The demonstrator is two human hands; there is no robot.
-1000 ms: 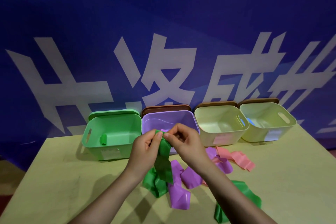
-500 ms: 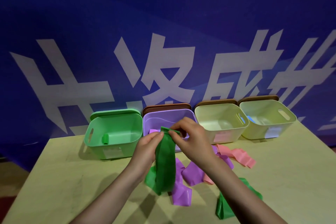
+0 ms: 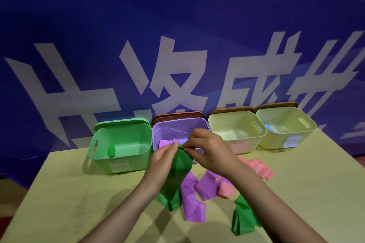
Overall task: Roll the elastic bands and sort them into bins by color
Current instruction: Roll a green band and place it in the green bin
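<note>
both hands [image 3: 212, 151] still pinch the green band [image 3: 178, 173], now hanging flatter.

Both hands [image 3: 209, 152] pinch a green band [image 3: 177, 175] above the table [image 3: 69, 193].

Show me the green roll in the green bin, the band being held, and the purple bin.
green roll [image 3: 111, 151], head view, its side.
held green band [image 3: 180, 169], head view, hanging middle.
purple bin [image 3: 173, 125], head view, back inner wall.

My table [image 3: 69, 193], pale yellow-green, stands against a deep blue wall [image 3: 177, 16] bearing large white characters [image 3: 169, 77]; the light is dim.
</note>
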